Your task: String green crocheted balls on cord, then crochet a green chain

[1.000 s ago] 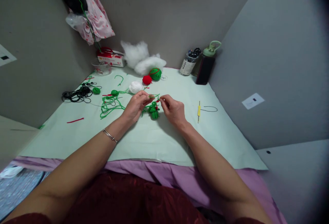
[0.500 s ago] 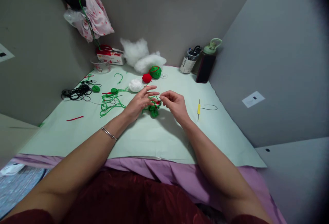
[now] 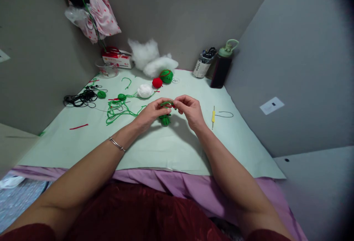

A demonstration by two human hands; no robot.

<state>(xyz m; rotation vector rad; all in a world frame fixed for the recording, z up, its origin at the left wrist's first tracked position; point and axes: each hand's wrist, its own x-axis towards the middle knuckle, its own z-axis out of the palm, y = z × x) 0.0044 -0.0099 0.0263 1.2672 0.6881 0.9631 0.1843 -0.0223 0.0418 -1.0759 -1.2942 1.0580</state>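
Note:
My left hand (image 3: 152, 114) is closed, its thumb and fingers around green yarn (image 3: 166, 102) that arcs across to my right hand (image 3: 190, 111). The fingertips of the right hand are pinched on the yarn, next to a small red bit (image 3: 173, 106). Just below the left fingers is a small round green crocheted piece (image 3: 165, 121); the hand hides its upper part. Whether a needle is between the fingertips is too small to tell.
Loose green yarn (image 3: 118, 112) and black cord (image 3: 83, 97) lie to the left. Behind are white (image 3: 145, 91), red (image 3: 157, 82) and green (image 3: 167, 76) yarn balls and stuffing (image 3: 160, 66). A yellow-handled crochet hook (image 3: 213, 116), a pen cup (image 3: 201, 67) and a bottle (image 3: 220, 69) are right.
My left hand let its fingers spread half a second ago and has since closed on the green yarn. My right hand stayed pinched and the two hands came closer together.

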